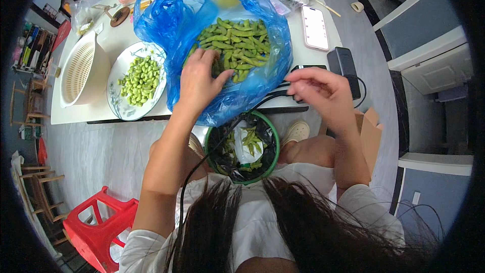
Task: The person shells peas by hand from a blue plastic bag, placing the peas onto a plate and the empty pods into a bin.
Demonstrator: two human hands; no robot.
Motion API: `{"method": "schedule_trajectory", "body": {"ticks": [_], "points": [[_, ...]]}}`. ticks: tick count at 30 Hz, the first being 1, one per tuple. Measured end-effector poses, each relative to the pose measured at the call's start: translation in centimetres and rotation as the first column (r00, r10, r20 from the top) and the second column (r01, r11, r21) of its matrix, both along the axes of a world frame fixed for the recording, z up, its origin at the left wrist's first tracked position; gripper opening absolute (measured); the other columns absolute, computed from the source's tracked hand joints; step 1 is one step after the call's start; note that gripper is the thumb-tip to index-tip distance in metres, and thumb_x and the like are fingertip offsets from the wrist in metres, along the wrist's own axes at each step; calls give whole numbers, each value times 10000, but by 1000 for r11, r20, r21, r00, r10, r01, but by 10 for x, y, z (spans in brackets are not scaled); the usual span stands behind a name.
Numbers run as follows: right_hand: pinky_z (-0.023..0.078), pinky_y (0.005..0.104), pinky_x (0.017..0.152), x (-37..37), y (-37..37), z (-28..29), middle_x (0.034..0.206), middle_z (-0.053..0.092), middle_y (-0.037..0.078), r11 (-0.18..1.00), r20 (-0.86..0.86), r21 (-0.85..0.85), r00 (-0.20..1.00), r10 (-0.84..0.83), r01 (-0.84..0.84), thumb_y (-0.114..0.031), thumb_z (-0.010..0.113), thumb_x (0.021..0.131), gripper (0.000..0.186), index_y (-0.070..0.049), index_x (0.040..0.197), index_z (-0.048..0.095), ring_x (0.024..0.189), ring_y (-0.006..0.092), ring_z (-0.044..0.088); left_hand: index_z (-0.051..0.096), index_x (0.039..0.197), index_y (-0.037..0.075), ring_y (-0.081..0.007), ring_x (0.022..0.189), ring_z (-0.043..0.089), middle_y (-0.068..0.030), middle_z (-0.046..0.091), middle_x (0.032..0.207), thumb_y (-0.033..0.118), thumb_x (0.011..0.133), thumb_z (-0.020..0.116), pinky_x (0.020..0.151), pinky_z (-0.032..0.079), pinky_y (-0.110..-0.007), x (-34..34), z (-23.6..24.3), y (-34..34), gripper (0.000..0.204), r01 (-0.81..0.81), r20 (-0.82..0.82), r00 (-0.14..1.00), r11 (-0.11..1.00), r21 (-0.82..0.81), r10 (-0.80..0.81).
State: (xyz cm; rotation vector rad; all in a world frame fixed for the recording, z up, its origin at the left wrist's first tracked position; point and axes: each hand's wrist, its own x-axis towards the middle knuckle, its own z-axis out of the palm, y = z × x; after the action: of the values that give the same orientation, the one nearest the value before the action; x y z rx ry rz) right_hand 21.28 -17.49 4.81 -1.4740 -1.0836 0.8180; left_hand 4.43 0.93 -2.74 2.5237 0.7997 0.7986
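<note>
Green pods [245, 45], slender and slightly curved, lie heaped loosely at varied angles inside 1 translucent blue plastic bag [172, 17], crumpled and spread open. Left of the bag, shelled pale-green beans [139, 82] sit piled on 1 white floral plate [132, 50]. Below the bag's near edge, 1 green-rimmed, black-lined bin [276, 146] holds scattered pods; whether emptied, I cannot tell.

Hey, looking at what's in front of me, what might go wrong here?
The plate of shelled beans sits close to the table's front edge, so a sideways swing of your left hand could knock it.
The blue bag sags over that edge above the bin, so pods might slip in.
The black cable crosses the bin toward your lap and could snag an arm.
</note>
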Motion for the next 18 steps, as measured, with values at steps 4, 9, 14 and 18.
{"method": "schedule_trajectory", "body": {"ticks": [4, 9, 14, 18], "points": [[456, 297, 761, -34, 26, 16, 929, 595, 115, 929, 522, 270, 849, 78, -251, -6, 584, 739, 200, -10, 937, 604, 857, 198, 586, 528, 772, 12, -333, 791, 499, -152, 499, 791, 144, 587, 724, 669, 418, -406, 5, -2, -4, 300, -83, -53, 995, 996, -15, 82], [430, 388, 808, -35, 59, -28, 969, 563, 142, 933, 753, 211, 657, 34, -290, -26, 580, 701, 197, -7, 896, 590, 899, 313, 539, 545, 720, 7, -330, 800, 501, -153, 505, 798, 113, 621, 667, 680, 421, -404, 1, -6, -7, 190, -52, -108, 992, 996, 71, 59], [418, 405, 807, -2, 65, -53, 982, 540, 171, 992, 850, 21, 520, -84, 124, -83, 633, 665, 228, 8, 866, 579, 901, 332, 514, 532, 771, 13, -307, 723, 518, -142, 516, 771, 105, 661, 655, 633, 427, -376, 2, -7, -6, 189, -92, 61, 993, 981, -171, 104], [403, 394, 835, 0, 64, -54, 1011, 519, 176, 975, 863, -130, 504, 22, 181, -118, 660, 657, 270, -5, 891, 590, 953, 332, 491, 517, 846, 5, -210, 638, 523, -102, 544, 748, 82, 727, 633, 585, 428, -299, 6, -8, -3, 184, 3, 242, 963, 899, -438, 115]]}}
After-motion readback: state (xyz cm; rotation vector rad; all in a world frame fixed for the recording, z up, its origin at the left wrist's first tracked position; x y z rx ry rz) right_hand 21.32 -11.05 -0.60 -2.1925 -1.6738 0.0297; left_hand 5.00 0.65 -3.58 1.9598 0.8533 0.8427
